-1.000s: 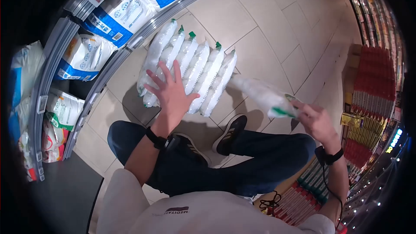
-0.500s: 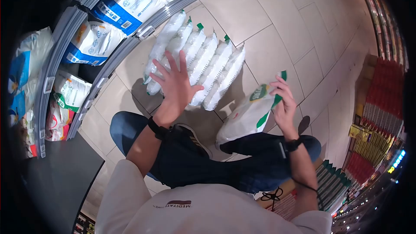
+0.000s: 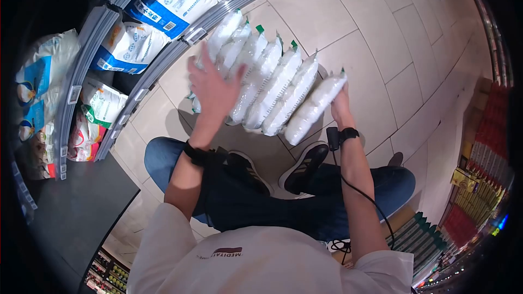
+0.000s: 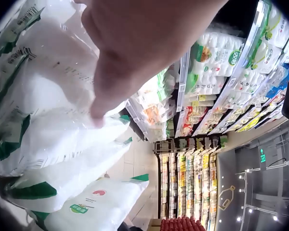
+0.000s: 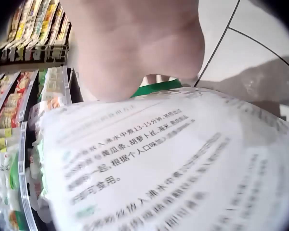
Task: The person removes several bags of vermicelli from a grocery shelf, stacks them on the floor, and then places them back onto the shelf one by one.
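A row of plump white food bags with green ends stands on edge on the floor, several side by side. At the row's right end, a white food bag leans alongside the others, its right side held by my right hand. Most of those fingers are hidden behind it in the head view. Printed cooking text covers this bag's near face in the right wrist view, with my thumb at its upper edge. My left hand, fingers spread, lies over the row's left end.
Shelves at left carry white-and-blue bags. A dark grey panel is at lower left. My shoes are close in front of the row. Red and yellow packets are stacked at right. Floor tiles stretch beyond the row.
My right hand has brought its bag from the right, turned it on edge and set it against the row's right end. The left hand stays spread at the left end.
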